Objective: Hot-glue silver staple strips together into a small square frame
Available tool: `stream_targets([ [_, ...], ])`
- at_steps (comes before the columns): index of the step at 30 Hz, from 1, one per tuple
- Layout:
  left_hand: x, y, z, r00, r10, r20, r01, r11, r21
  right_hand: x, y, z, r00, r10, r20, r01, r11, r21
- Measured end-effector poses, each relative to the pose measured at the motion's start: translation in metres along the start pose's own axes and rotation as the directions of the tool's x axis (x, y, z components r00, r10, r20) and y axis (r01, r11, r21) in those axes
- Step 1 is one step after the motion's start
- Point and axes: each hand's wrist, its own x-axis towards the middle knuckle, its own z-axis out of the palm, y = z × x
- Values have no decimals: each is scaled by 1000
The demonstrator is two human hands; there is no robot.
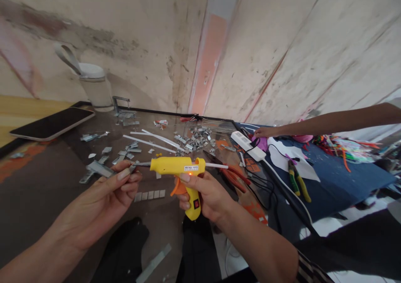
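Note:
A yellow glue gun (172, 166) with an orange trigger and a white glue stick in its rear is gripped by my right hand (206, 193). Its small light glows orange, and its nozzle points left. My left hand (115, 187) pinches a small grey metal piece (132, 168) right at the nozzle tip; whether the two touch I cannot tell. Just behind the left fingers lie flat grey strips (100, 169). A row of small square pieces (150, 195) rests on the table below the nozzle. White glue sticks (150, 143) lie beyond the gun.
A pile of small metal bits (200, 136) lies further back. Red-handled pliers (233, 178) and a white power strip (249, 145) with cables are on the right. A phone (52, 123) and a lidded cup (95, 86) stand left. Another person's arm (328, 122) reaches over the blue-covered table (351, 187).

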Motion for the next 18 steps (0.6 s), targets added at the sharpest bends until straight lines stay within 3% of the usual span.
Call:
stream_targets([
  [18,1,-1,-2,1000,-14,-7,14,1000,-14,0,2,0,1000,-7,16,8,1000,-14],
])
